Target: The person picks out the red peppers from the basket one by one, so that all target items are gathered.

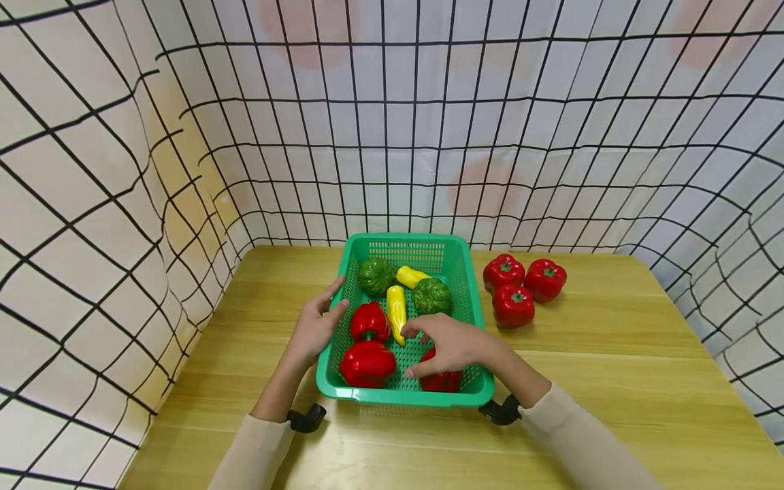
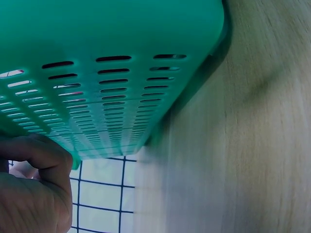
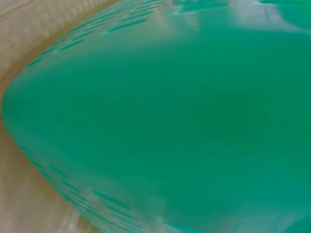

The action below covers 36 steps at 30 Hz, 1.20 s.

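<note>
A green plastic basket (image 1: 407, 238) stands on the table. At its left side, my left hand (image 1: 315, 327) holds the rim; the left wrist view shows curled fingers (image 2: 48, 158) by the perforated wall. My right hand (image 1: 453, 344) is inside the basket, fingers apart, over a red bell pepper (image 1: 442, 383) that it partly covers. Two more red bell peppers (image 1: 367, 364) lie at the near left of the basket. Behind them are two long yellow vegetables (image 1: 397, 309) and two ridged, round green vegetables (image 1: 431, 297). The right wrist view shows mostly the basket's wall (image 3: 160, 116).
Three red bell peppers (image 1: 513, 305) sit together on the wooden table (image 1: 612, 354), right of the basket. A black wire grid (image 1: 416, 146) with pale cloth behind it encloses the back and both sides. A black wrist mount shows at each wrist.
</note>
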### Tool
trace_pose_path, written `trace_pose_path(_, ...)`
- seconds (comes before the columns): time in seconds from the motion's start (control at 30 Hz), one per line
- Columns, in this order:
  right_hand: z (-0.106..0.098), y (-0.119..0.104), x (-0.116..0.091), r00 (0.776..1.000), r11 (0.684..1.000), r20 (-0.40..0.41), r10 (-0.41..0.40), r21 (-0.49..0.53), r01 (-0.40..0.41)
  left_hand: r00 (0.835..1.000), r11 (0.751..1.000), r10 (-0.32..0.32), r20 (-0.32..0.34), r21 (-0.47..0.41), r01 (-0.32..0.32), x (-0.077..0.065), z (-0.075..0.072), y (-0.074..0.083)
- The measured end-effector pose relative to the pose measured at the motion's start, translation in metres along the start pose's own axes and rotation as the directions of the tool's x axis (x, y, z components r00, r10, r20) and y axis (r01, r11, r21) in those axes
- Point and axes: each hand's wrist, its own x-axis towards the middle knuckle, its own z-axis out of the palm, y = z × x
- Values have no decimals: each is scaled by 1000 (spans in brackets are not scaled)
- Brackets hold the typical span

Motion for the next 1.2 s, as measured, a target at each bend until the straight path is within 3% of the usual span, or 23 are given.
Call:
trace_pose_path(0.23, 0, -1, 0, 997, 996, 79, 16, -88, -9, 1000, 1000, 9, -1, -4, -9, -1, 0, 1)
trace_pose_path(0.6, -1, 0, -1, 995, 997, 103, 5, -81, 4, 1000, 1000, 10, 7, 4, -10, -1, 1, 0)
trace_pose_path(0.9, -2, 1, -1, 998, 999, -44, -44, 28, 46, 1000, 1000, 11, 4, 12, -11, -2, 1, 2)
trace_pose_path(1.2, -2, 2, -2, 987, 997, -138, -78, -5, 78, 1000, 1000, 9, 7, 5, -9, -2, 1, 1)
